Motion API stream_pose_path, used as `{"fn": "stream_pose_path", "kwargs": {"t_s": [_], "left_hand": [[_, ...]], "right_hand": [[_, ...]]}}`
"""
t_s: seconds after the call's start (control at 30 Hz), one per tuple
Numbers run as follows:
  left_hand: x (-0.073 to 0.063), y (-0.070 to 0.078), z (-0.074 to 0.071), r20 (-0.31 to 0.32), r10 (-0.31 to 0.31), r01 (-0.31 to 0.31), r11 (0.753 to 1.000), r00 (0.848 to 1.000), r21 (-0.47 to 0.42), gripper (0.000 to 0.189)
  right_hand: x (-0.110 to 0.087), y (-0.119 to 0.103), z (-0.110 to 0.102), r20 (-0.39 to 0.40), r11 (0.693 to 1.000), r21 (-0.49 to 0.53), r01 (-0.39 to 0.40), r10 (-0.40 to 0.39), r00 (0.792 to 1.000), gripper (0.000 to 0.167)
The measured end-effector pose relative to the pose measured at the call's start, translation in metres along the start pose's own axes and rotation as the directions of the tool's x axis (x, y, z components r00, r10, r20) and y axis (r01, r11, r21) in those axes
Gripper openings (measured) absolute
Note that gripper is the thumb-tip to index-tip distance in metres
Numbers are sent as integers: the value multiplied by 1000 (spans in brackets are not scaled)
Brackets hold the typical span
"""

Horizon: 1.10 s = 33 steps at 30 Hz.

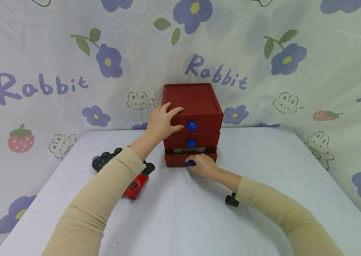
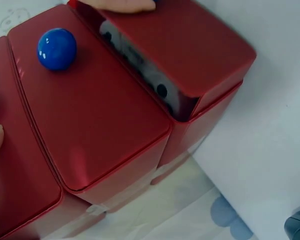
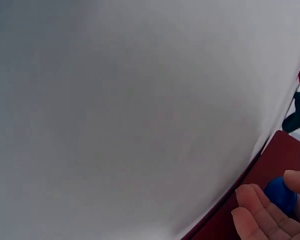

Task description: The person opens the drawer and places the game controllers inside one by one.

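A red cabinet (image 1: 196,101) with three stacked drawers stands at the back of the table. Its bottom drawer (image 1: 174,162) is pulled partly out, while the upper two look closed. My right hand (image 1: 204,165) pinches the bottom drawer's blue knob (image 3: 279,196) between thumb and fingers. Through the gap above that drawer, a whitish thing with dark round spots (image 2: 152,77) shows inside, mostly hidden. My left hand (image 1: 162,122) rests with spread fingers against the cabinet's upper left, one fingertip on the top drawer's front beside its blue knob (image 1: 191,126).
Left of the cabinet lies a black game controller (image 1: 101,161), partly behind my left sleeve. Nearer, a red controller (image 1: 136,186) lies beside that sleeve. A small black object (image 1: 232,200) shows by my right cuff. A patterned cloth (image 1: 247,46) hangs close behind the cabinet.
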<state>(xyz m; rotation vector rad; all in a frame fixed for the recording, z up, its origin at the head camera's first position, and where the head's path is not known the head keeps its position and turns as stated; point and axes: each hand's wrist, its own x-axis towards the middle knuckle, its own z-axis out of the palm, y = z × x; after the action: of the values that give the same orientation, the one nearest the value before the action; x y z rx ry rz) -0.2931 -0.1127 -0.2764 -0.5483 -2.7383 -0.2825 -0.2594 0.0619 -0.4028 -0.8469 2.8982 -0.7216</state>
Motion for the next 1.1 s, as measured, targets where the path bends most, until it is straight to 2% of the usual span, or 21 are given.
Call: {"fn": "stream_pose_path", "kwargs": {"t_s": [0.1,0.27,0.53,1.1], "left_hand": [[0,0,0,-8,5,-5,1000,1000,-4,59],[-1,0,0,-15,7,-7,1000,1000,-2,59],[-1,1,0,-29,11,-12,1000,1000,-8,58],[0,0,0,-25,5,-6,1000,1000,-10,58]], "right_hand": [[4,0,0,-14,997,-80,24,-25,1000,27],[8,2,1,-40,991,-132,36,-42,998,27],[13,5,3,-76,993,-116,12,-21,997,27],[15,8,1,-78,994,-109,24,-33,996,26]]}}
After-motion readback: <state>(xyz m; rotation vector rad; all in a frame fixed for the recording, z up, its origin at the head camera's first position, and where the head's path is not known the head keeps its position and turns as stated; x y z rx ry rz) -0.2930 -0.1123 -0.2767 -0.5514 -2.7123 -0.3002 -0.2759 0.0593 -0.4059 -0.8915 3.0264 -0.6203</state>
